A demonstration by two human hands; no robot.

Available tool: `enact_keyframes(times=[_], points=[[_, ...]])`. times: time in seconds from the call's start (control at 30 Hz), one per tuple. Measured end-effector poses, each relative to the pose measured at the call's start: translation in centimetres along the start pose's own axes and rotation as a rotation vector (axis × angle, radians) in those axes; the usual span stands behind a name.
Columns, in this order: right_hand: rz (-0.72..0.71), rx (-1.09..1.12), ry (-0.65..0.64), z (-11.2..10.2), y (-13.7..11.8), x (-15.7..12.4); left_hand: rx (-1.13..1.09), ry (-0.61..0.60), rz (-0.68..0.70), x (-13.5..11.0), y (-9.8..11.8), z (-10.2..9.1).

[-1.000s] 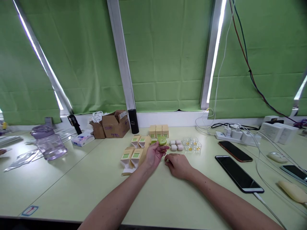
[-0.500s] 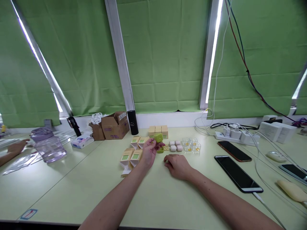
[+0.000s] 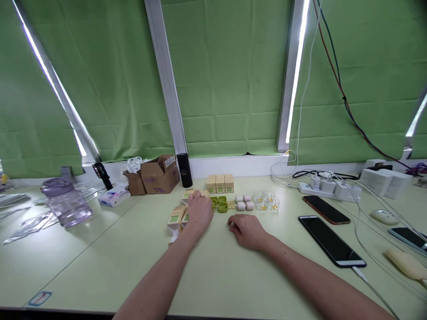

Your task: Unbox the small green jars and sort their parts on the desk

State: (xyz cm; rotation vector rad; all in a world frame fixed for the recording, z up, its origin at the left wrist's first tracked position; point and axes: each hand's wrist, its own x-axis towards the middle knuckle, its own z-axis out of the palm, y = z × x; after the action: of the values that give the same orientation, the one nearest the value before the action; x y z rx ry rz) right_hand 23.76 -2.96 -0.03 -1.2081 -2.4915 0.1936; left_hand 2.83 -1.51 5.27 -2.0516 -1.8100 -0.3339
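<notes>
My left hand [image 3: 200, 210] is over the small tan boxes, its back turned up and its fingers bent downward. The fingertips are hidden, so I cannot tell whether they hold anything. Around it are tan boxes with green-and-white fronts [image 3: 175, 218], partly covered by the hand. Just right of the hand sit several small olive-green square cups [image 3: 222, 207], close together. My right hand [image 3: 248, 230] rests on the table with loosely bent fingers, thumb apart, and nothing visible in it. Beyond it are tiny yellowish pieces [image 3: 231, 205], whitish-pink rounded blocks [image 3: 245, 203] and clear cups with yellow centres [image 3: 267, 201].
Three tan boxes [image 3: 220, 184] stand in a row behind. At left are a cardboard box [image 3: 160, 177], a black cylinder [image 3: 184, 170], a tissue pack [image 3: 114, 196] and a purple jug [image 3: 68, 204]. Phones [image 3: 332, 241], cables and a power strip [image 3: 328, 190] lie at right.
My left hand has moved down and left from holding up a green cup to over the tan boxes. My right hand has stayed put. Another person's hand at far left has left view.
</notes>
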Motion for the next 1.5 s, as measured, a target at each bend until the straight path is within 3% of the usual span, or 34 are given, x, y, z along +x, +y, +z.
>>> enact_keyframes(times=[0.27,0.63,1.5], points=[[-0.01,-0.091,0.018,0.0,-0.5,0.0,0.059,-0.107,-0.004,0.2,0.1,0.7],[0.109,-0.127,-0.018,0.3,-1.8,0.9,0.079,-0.094,0.017,0.1,0.2,1.5],[0.087,-0.157,-0.044,0.4,-2.1,1.2,0.067,-0.118,0.024,0.2,0.3,1.6]])
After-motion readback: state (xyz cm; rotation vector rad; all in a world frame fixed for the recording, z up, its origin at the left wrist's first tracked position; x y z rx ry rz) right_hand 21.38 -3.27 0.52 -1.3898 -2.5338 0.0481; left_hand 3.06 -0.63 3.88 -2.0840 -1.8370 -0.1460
